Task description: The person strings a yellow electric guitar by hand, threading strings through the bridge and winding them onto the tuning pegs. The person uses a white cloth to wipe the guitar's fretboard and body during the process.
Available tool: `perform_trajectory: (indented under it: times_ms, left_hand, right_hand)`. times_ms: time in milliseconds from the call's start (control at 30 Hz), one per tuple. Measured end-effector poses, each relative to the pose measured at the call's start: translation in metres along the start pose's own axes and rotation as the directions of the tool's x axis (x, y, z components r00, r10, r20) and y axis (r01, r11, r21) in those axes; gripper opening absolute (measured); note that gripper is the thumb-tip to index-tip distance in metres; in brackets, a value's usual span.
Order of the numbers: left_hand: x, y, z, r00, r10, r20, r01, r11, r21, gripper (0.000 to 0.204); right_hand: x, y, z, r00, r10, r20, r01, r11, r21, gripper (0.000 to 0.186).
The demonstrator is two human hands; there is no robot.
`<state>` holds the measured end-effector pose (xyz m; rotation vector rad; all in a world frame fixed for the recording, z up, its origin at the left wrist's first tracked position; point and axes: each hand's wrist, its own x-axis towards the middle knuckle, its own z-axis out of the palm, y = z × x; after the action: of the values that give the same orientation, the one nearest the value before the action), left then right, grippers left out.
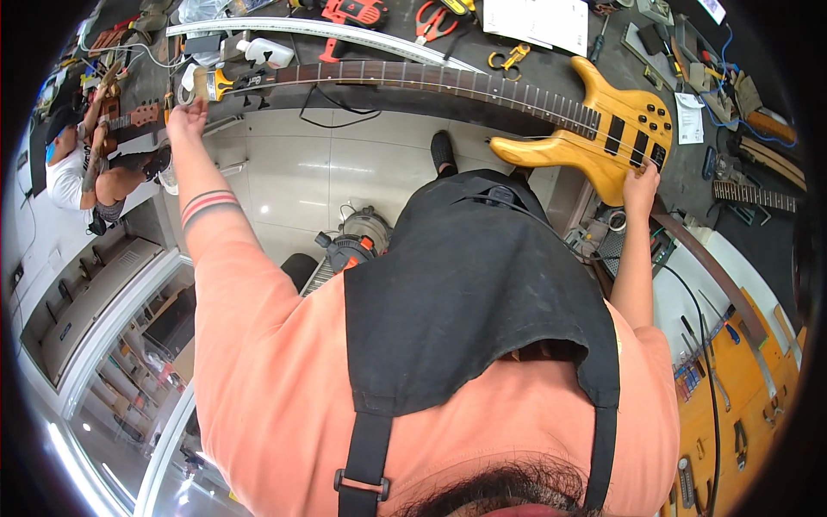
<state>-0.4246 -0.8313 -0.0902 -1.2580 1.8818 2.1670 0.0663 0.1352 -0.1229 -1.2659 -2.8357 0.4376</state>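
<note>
Dark workbench (pixel 620 52) runs across the top of the view, crowded with tools and papers, above a pale tiled floor (pixel 293 164); writing on it is small: white sheets (pixel 536 21) behind the bass carry fine print too tiny to make out, a white slip (pixel 689 118) just right of its body bears more, and a white bottle (pixel 271 53) lies on its side near the headstock; a pale ruler (pixel 345 33) with graduations stretches behind the neck, and light lettering marks the dark headstock face.

Yellow-wood bass guitar (pixel 607 168) lies along the bench's near edge, strings up, headstock to the left, body to the right; the left hand (pixel 187 119) is at the headstock's end, fingertips drawn together, though I cannot tell whether they grip it; the right hand (pixel 641 183) has bent fingers at the bridge end of the body, and whether they pinch a string or merely touch is unclear.

Behind the neck sit a red power tool (pixel 355 13), red-handled pliers (pixel 435 21) and a yellow clamp (pixel 510 59); a black cable (pixel 340 126) loops below the neck; another fretted neck (pixel 754 196) lies at far right; at left a seated co-worker (pixel 73 177) holds a brown guitar.
</note>
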Motion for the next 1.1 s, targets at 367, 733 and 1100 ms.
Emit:
perform_trajectory:
  times_ms: [367,733,1100]
  left_hand:
    - [0.026,-0.063,0.026,0.99,-0.135,0.051,0.135,0.991,-0.014,0.029]
    - [-0.118,-0.099,0.056,0.975,0.168,-0.149,-0.155,0.984,0.093,0.043]
    - [-0.358,-0.207,0.166,0.216,0.598,0.772,-0.952,-0.049,0.303,0.055]
  right_hand:
    - [-0.004,-0.058,0.0,0.952,0.269,-0.149,-0.261,0.963,0.071,0.053]
    - [-0.114,-0.321,0.054,0.614,-0.771,0.17,0.777,0.628,0.043,0.085]
    - [-0.13,-0.356,0.058,0.508,-0.849,0.149,0.858,0.513,-0.001,0.078]
